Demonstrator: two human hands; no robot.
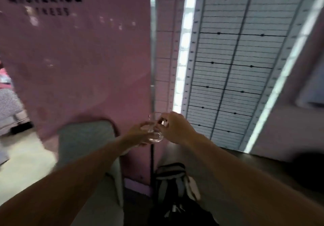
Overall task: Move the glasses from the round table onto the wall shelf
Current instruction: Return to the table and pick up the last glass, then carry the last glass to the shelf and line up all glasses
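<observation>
A clear drinking glass (155, 129) hangs in the air in front of the pink wall, held between both hands at arm's length. My left hand (140, 134) grips it from the left with fingers curled around its lower part. My right hand (175, 127) holds it from the right, fingers pinching near the rim. The picture is motion-blurred. Neither the round table nor a shelf board is plainly visible.
A pink wall (78, 59) with dark lettering fills the left. A white slatted panel (228, 68) with lit vertical strips stands at right. A grey chair (87, 141) stands below the hands, a black and grey backpack (175, 190) on the floor. A dark surface (263, 166) lies at lower right.
</observation>
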